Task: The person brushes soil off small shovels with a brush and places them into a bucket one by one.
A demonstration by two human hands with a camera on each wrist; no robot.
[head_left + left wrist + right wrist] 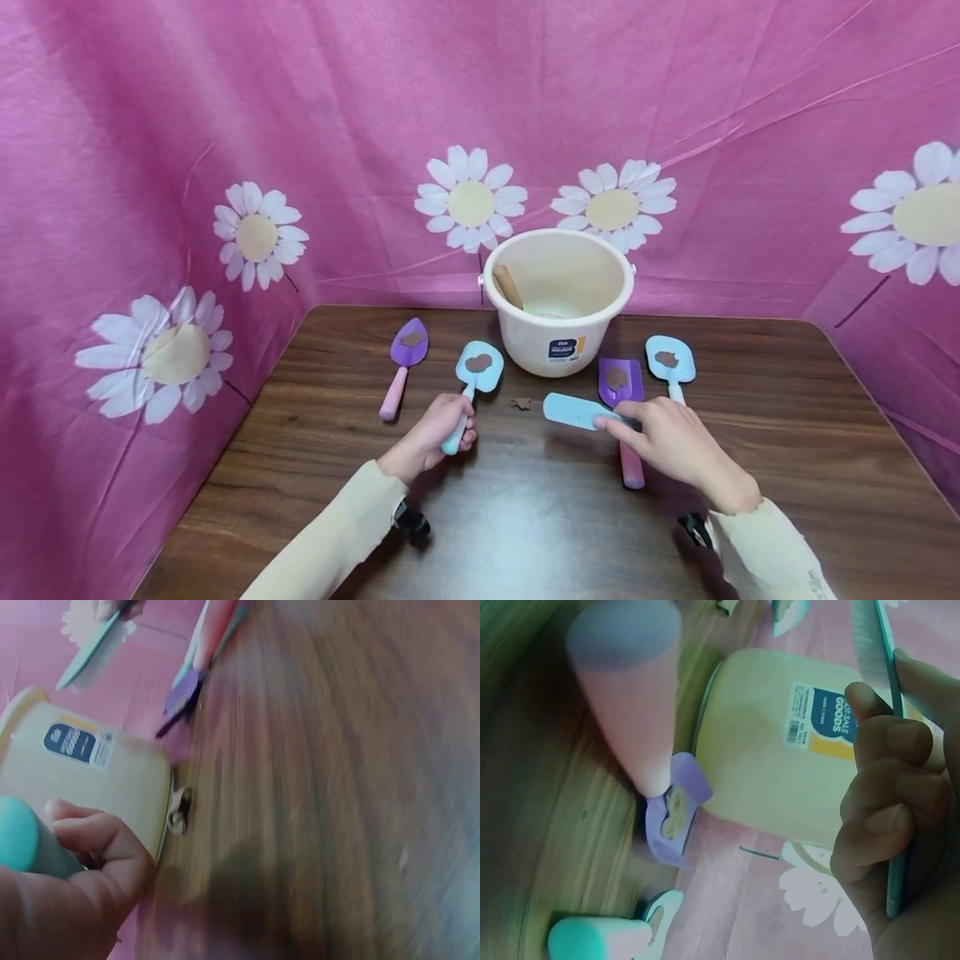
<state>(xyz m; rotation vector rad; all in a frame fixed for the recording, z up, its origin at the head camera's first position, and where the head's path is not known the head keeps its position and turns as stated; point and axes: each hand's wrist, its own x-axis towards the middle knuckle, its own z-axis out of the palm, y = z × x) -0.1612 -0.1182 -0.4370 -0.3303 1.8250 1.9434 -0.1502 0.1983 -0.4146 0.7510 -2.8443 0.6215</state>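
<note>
My left hand [441, 429] grips the handle of a light blue toy shovel [489, 380], with a flat brown piece [477, 363] on its blade. In the left wrist view, the handle's turquoise end [19, 834] sticks out of the fist. Held in my right hand [667, 437] is a flat blue brush [573, 410]; its pale bristles [868, 645] show in the right wrist view. The brush is above the table, partly over a purple shovel [632, 372] with a pink handle, which carries another brown piece. A small brown scrap [521, 403] lies on the table between the hands.
A cream bucket [551, 346] stands at the back, with a brown wooden-looking handle [507, 287] inside. To the left lies a purple pointed trowel [402, 353]; to the right, a second light blue shovel [682, 350]. Both bear brown pieces. Pink flowered cloth [360, 108] hangs behind the wooden table [787, 400].
</note>
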